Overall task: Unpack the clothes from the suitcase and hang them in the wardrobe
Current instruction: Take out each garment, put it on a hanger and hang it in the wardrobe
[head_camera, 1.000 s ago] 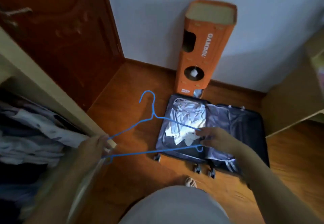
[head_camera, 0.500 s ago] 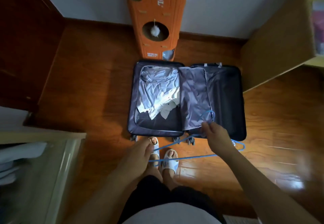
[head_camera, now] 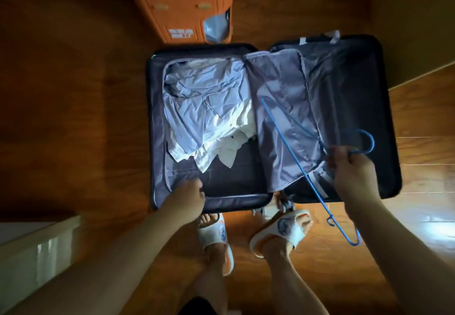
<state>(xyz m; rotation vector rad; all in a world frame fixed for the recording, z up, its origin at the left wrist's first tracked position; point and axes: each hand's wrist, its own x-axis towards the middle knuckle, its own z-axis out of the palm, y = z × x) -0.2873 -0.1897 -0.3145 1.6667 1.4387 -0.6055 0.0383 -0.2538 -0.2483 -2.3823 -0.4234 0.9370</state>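
Suitcase: I saw the suitcase [head_camera: 384, 117] lying open on the wooden floor [head_camera: 73, 117], just in front of my slippered feet.
Clothes: the pale clothes [head_camera: 209, 115] lay crumpled in the suitcase's left half.
Right hand: my right hand [head_camera: 352, 174] pinched the blue hanger [head_camera: 290, 142] near its hook, over the suitcase's right half.
Left hand: my left hand [head_camera: 187, 199] sat at the suitcase's near left rim, fingers curled; I could not tell whether it held anything.
Orange box: an orange box [head_camera: 182, 6] stood just beyond the suitcase.
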